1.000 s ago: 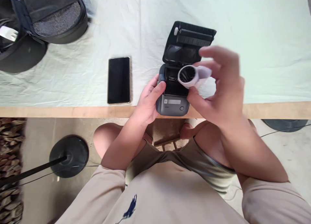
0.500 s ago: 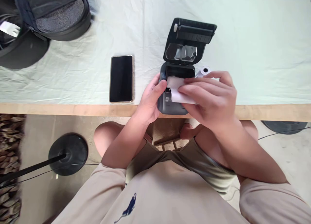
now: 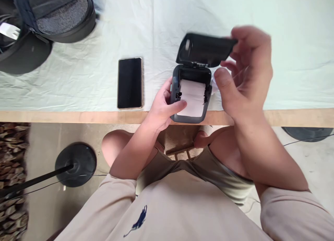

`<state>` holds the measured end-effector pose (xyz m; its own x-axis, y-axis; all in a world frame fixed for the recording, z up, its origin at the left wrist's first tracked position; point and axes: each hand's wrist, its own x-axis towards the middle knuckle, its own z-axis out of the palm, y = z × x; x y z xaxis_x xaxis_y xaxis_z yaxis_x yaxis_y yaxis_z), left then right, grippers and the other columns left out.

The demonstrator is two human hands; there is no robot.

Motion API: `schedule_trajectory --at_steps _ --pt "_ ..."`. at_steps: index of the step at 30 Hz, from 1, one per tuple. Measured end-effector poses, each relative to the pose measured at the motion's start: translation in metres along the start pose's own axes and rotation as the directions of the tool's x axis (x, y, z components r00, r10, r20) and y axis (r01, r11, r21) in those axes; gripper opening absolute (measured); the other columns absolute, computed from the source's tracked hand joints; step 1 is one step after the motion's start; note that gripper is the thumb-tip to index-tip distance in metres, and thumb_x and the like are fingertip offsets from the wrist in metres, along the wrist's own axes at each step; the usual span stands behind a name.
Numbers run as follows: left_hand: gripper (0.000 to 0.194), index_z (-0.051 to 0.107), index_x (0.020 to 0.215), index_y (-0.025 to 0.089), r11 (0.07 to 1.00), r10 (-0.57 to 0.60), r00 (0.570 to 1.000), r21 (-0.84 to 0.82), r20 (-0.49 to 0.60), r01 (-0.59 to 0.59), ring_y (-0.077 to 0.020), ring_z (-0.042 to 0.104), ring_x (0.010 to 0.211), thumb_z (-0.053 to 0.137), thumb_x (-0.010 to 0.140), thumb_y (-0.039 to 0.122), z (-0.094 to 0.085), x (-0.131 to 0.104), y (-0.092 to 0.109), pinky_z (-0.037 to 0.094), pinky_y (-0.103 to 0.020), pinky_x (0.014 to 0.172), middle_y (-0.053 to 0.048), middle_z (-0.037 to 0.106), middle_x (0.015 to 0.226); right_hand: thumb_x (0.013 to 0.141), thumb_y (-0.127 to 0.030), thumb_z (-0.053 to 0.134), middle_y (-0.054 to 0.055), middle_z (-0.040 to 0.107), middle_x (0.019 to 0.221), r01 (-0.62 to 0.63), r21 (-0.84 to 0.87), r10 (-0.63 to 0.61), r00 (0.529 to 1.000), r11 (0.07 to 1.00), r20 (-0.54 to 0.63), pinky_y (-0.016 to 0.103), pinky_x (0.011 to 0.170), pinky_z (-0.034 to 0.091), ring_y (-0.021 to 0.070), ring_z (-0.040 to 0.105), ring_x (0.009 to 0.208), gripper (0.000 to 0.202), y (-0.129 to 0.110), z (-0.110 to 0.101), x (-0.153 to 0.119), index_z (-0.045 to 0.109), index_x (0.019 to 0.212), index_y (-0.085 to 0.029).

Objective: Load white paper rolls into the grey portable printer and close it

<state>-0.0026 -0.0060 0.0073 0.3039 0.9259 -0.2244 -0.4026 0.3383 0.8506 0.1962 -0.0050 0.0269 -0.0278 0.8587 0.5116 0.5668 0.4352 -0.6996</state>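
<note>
A small dark printer [image 3: 191, 119] is held near the table's front edge, its black lid [image 3: 206, 50] raised and tilted at the far side. White paper [image 3: 193, 94] lies across its opening and over the front. My left hand [image 3: 167, 107] grips the printer's left side, the thumb pressing on the paper's left edge. My right hand [image 3: 246, 70] has its fingers at the lid's right corner, partly behind it, with the thumb apart and lower. Behind that thumb, a bit of something white shows; it is mostly hidden.
A phone [image 3: 129, 83] lies on the cloth-covered table [image 3: 156, 25], left of the printer. An open black case [image 3: 68, 21] with a white plug [image 3: 9, 31] sits at the far left. The wooden table edge [image 3: 78, 117] runs in front, above my legs.
My right hand has let go of the paper and moved up and right to the lid. The lid has tipped lower, and the paper now lies flat under my left thumb.
</note>
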Motion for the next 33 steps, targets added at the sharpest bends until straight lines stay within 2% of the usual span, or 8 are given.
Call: schedule_trajectory --at_steps 3,6,12,15,22,27,30,33 --pt "0.053 0.075 0.113 0.028 1.000 0.002 1.000 -0.001 -0.003 -0.002 -0.0415 0.078 0.124 0.096 0.065 0.028 0.000 0.001 0.000 0.065 -0.052 0.106 0.000 0.073 0.082 0.098 -0.036 0.061 0.008 0.072 0.135 0.157 -0.023 -0.158 0.987 0.987 -0.038 0.049 0.095 0.066 0.0318 0.072 0.125 0.033 -0.002 0.000 -0.011 0.068 0.130 -0.034" --pt "0.058 0.073 0.116 0.027 1.000 0.015 1.000 -0.020 0.004 -0.015 -0.0403 0.081 0.117 0.099 0.064 0.031 -0.002 0.000 -0.001 0.068 -0.048 0.098 0.000 0.075 0.085 0.093 -0.028 0.065 0.008 0.073 0.133 0.193 -0.071 -0.192 0.981 0.979 0.033 0.053 0.096 0.068 0.0332 0.073 0.122 0.029 -0.002 -0.002 -0.020 0.073 0.120 -0.033" --pt "0.064 0.070 0.121 0.030 0.997 0.038 0.999 -0.071 0.021 -0.037 -0.0391 0.080 0.124 0.100 0.068 0.049 0.002 -0.003 -0.003 0.071 -0.044 0.091 -0.001 0.082 0.103 0.096 -0.033 0.065 0.008 0.070 0.137 0.069 -0.016 -0.069 0.997 0.997 0.021 0.045 0.078 0.070 0.0311 0.073 0.122 0.032 -0.004 -0.003 -0.025 0.070 0.128 -0.035" --pt "0.056 0.070 0.120 0.030 0.997 0.022 1.000 -0.079 0.015 -0.021 -0.0394 0.078 0.130 0.093 0.077 0.058 0.005 -0.005 -0.002 0.071 -0.044 0.090 -0.005 0.084 0.114 0.097 -0.035 0.066 0.008 0.067 0.144 0.060 0.035 -0.061 0.997 0.998 0.037 0.040 0.071 0.069 0.0312 0.072 0.128 0.034 -0.009 0.001 -0.028 0.067 0.131 -0.035" --pt "0.043 0.078 0.112 0.029 0.995 -0.054 0.998 -0.080 0.024 0.055 -0.0467 0.071 0.139 0.094 0.079 0.053 -0.002 -0.007 -0.002 0.070 -0.053 0.100 -0.010 0.083 0.119 0.098 -0.039 0.067 0.006 0.059 0.158 -0.087 0.188 0.049 0.979 0.978 0.198 0.035 0.074 0.071 0.0221 0.077 0.106 0.067 -0.007 0.005 -0.037 0.044 0.160 -0.041" --pt "0.057 0.075 0.124 0.031 0.988 -0.082 0.993 -0.135 -0.081 0.071 -0.0482 0.071 0.140 0.098 0.076 0.049 -0.004 -0.007 -0.004 0.070 -0.050 0.103 -0.008 0.082 0.125 0.099 -0.038 0.066 0.007 0.064 0.153 -0.037 0.204 0.002 0.985 0.978 0.172 0.037 0.077 0.072 0.0246 0.074 0.114 0.062 -0.004 0.007 -0.035 0.050 0.158 -0.038" --pt "0.048 0.078 0.119 0.028 0.987 -0.032 0.999 -0.154 0.026 0.036 -0.0460 0.065 0.148 0.095 0.081 0.053 -0.002 -0.005 -0.004 0.068 -0.047 0.107 -0.008 0.084 0.124 0.099 -0.040 0.067 0.007 0.068 0.150 -0.039 0.168 0.014 0.989 0.985 0.147 0.035 0.073 0.071 0.0222 0.077 0.102 0.059 -0.008 0.007 -0.034 0.055 0.157 -0.037" --pt "0.043 0.080 0.109 0.022 0.974 -0.064 0.995 -0.211 0.070 0.078 -0.0419 0.063 0.151 0.075 0.097 0.063 -0.002 0.000 -0.003 0.065 -0.045 0.112 -0.009 0.087 0.115 0.101 -0.042 0.067 0.006 0.072 0.148 -0.044 0.081 0.036 0.994 0.996 0.100 0.033 0.070 0.071 0.0216 0.078 0.099 0.053 -0.008 0.004 -0.032 0.061 0.154 -0.036"
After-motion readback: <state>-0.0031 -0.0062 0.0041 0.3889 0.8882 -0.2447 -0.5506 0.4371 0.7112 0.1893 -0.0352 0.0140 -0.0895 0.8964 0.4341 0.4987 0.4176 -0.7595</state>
